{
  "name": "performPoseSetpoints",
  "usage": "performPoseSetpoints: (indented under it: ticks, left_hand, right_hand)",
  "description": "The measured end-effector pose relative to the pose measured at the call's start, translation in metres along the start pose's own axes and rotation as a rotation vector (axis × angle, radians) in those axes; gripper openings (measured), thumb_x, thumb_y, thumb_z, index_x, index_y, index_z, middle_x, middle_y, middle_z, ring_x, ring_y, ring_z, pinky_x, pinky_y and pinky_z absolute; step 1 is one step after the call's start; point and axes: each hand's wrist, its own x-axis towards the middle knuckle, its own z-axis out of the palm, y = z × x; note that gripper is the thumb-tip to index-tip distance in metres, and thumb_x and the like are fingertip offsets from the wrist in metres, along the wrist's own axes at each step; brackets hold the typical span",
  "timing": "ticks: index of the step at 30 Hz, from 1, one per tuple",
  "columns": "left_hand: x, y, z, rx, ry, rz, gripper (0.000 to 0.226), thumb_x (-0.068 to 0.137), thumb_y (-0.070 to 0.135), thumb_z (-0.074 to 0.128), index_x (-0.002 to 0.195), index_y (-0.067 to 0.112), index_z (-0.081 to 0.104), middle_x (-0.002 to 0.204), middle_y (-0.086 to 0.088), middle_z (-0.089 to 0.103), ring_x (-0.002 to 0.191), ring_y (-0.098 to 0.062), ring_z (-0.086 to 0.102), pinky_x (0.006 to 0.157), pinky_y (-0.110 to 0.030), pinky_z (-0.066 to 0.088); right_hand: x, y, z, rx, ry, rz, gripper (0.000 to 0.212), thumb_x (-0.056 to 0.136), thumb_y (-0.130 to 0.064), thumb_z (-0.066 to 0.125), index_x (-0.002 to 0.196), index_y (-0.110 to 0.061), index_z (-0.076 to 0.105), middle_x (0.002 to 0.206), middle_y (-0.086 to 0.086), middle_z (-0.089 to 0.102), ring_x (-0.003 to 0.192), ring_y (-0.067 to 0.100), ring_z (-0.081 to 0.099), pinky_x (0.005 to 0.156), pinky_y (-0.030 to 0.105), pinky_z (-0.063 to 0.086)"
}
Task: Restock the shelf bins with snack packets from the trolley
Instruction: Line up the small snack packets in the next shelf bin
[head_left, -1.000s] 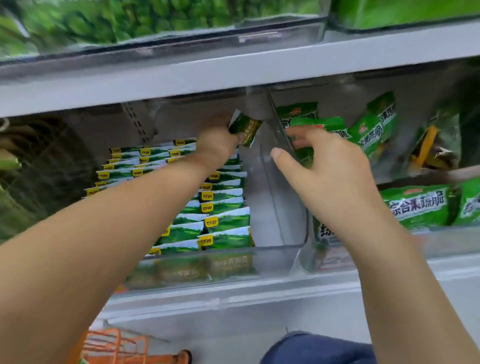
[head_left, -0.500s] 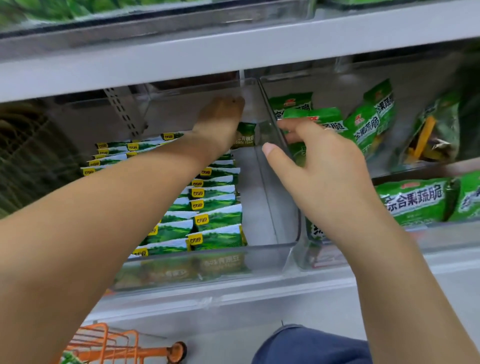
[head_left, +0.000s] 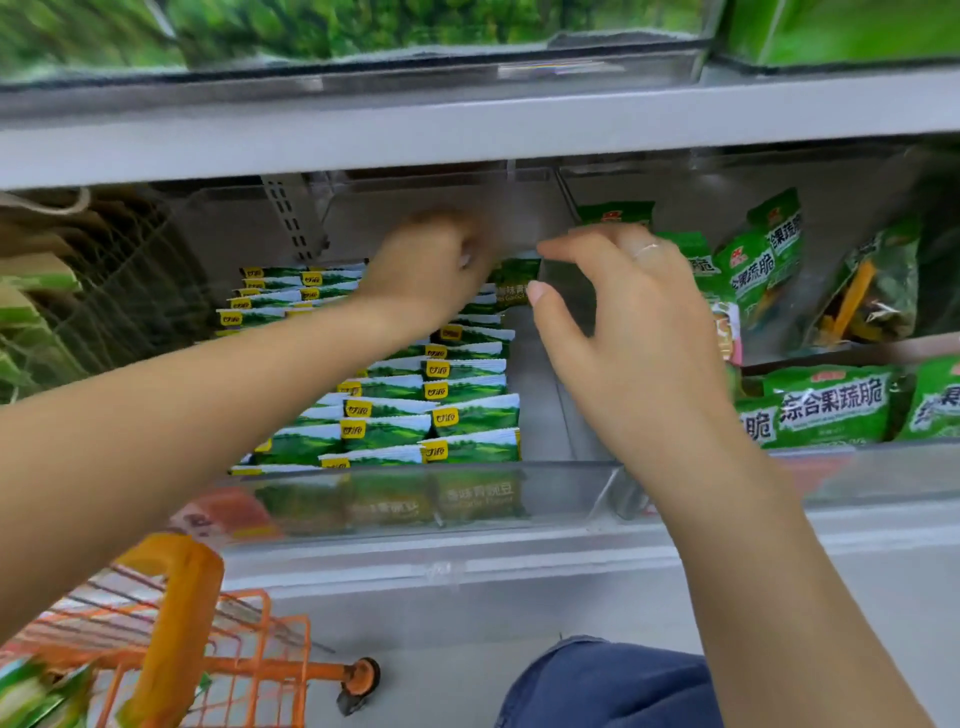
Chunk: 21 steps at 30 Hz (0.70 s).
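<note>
At the far left, behind your forearm, a wire basket (head_left: 119, 291) sits on the shelf, blurred. Below it, at the bottom left, the orange trolley (head_left: 218, 670) stands on the floor, with a few green packets just visible in its corner.

Your left hand (head_left: 434, 270) reaches deep into the clear bin (head_left: 415, 499), over the back of the rows. It is blurred; its fingers curl down around a small green packet (head_left: 511, 283) at the back right of the bin, which pokes out from under the knuckles. The grip itself is hidden by the back of your hand, so you cannot see exactly how the fingers lie on it. Under your wrist, the rows of packets (head_left: 415, 410) stand on edge in neat overlapping lines, white and green with yellow tags, filling the left and middle of the bin. A bare strip of bin floor runs along the right side.

Your right hand (head_left: 623, 332) hovers over that bare strip and the clear divider (head_left: 571, 301), fingers loosely curved and spread, thumb out, holding nothing. A ring (head_left: 644, 251) shows on one finger.

Right of the divider, the next bin holds larger green bags (head_left: 826, 410), some lying flat in front, some leaning at the back. At the bottom, your blue-clad knee (head_left: 613, 686) shows.
</note>
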Motion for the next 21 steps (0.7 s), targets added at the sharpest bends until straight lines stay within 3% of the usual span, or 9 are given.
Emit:
performPoseSetpoints:
  ticks: [2,6,10,12,13,15,17,19,21]
  left_hand:
    - [-0.05,-0.003,-0.033,-0.029,0.009,0.074,0.019,0.092,0.024,0.054,0.101,0.021,0.07,0.101,-0.001,0.07,0.096,-0.021,0.062,0.08,-0.029,0.044]
    - [-0.149,-0.021,-0.105,0.033,-0.062,0.174,0.024,0.089,0.032,0.051,0.095,0.02,0.071,0.09,0.012,0.067,0.088,-0.013,0.061,0.079,-0.028,0.046]
    - [-0.236,-0.05,-0.159,-0.067,-0.079,0.018,0.025,0.088,0.035,0.051,0.093,0.022,0.071,0.084,0.019,0.064,0.081,0.004,0.057,0.074,-0.014,0.043]
    - [-0.276,-0.071,-0.173,-0.073,-0.122,-0.121,0.03,0.086,0.042,0.048,0.092,0.024,0.071,0.078,0.015,0.066,0.074,0.002,0.058,0.067,-0.017,0.045]
    - [-0.293,-0.083,-0.176,-0.045,-0.199,-0.192,0.034,0.085,0.046,0.045,0.092,0.025,0.071,0.076,0.014,0.066,0.069,0.0,0.059,0.065,-0.022,0.047]
    - [-0.318,-0.103,-0.177,0.045,-0.5,-0.261,0.038,0.085,0.051,0.043,0.096,0.027,0.07,0.083,0.011,0.068,0.069,-0.002,0.058,0.065,-0.024,0.046]
    - [-0.332,-0.115,-0.17,0.145,-0.876,-0.242,0.029,0.092,0.043,0.05,0.112,0.026,0.065,0.104,0.006,0.067,0.085,-0.007,0.058,0.071,-0.021,0.041]
    - [-0.339,-0.116,-0.154,0.185,-1.154,-0.259,0.039,0.095,0.039,0.054,0.13,0.023,0.053,0.124,0.002,0.06,0.105,-0.015,0.057,0.079,-0.023,0.039]
    - [-0.344,-0.111,-0.133,0.175,-1.335,-0.266,0.05,0.094,0.039,0.057,0.139,0.019,0.045,0.135,0.0,0.052,0.117,-0.02,0.052,0.088,-0.027,0.039]
  right_hand:
    - [-0.01,-0.018,0.006,0.07,0.003,-0.08,0.025,0.089,-0.028,0.052,0.106,-0.017,0.068,0.1,0.003,0.067,0.096,0.025,0.059,0.081,0.035,0.043]
    - [-0.041,-0.065,0.025,0.152,-0.198,-0.249,0.024,0.089,-0.031,0.048,0.095,-0.023,0.069,0.086,-0.004,0.069,0.081,0.022,0.066,0.062,0.039,0.054]
    - [-0.075,-0.125,0.044,0.234,-0.364,-0.481,0.029,0.09,-0.033,0.044,0.097,-0.023,0.07,0.093,-0.005,0.069,0.087,0.021,0.066,0.066,0.031,0.052]
    - [-0.091,-0.153,0.05,0.33,-0.416,-0.563,0.027,0.09,-0.031,0.046,0.098,-0.021,0.07,0.097,-0.004,0.069,0.091,0.022,0.065,0.071,0.032,0.053]
    - [-0.098,-0.165,0.053,0.357,-0.469,-0.598,0.028,0.09,-0.033,0.045,0.099,-0.021,0.069,0.097,-0.003,0.069,0.091,0.022,0.065,0.071,0.034,0.054]
    - [-0.11,-0.185,0.06,0.323,-0.674,-0.665,0.032,0.092,-0.04,0.04,0.104,-0.024,0.066,0.099,-0.003,0.068,0.094,0.023,0.064,0.071,0.037,0.053]
    - [-0.118,-0.196,0.071,0.198,-0.825,-0.723,0.032,0.095,-0.048,0.038,0.113,-0.031,0.059,0.111,-0.006,0.066,0.105,0.022,0.06,0.078,0.037,0.049]
    - [-0.122,-0.202,0.08,0.021,-0.822,-0.749,0.036,0.095,-0.052,0.038,0.121,-0.032,0.053,0.12,-0.005,0.063,0.112,0.023,0.057,0.082,0.036,0.046]
    - [-0.121,-0.206,0.084,-0.087,-0.809,-0.742,0.038,0.094,-0.053,0.039,0.119,-0.029,0.054,0.117,-0.001,0.065,0.111,0.026,0.058,0.08,0.035,0.045]
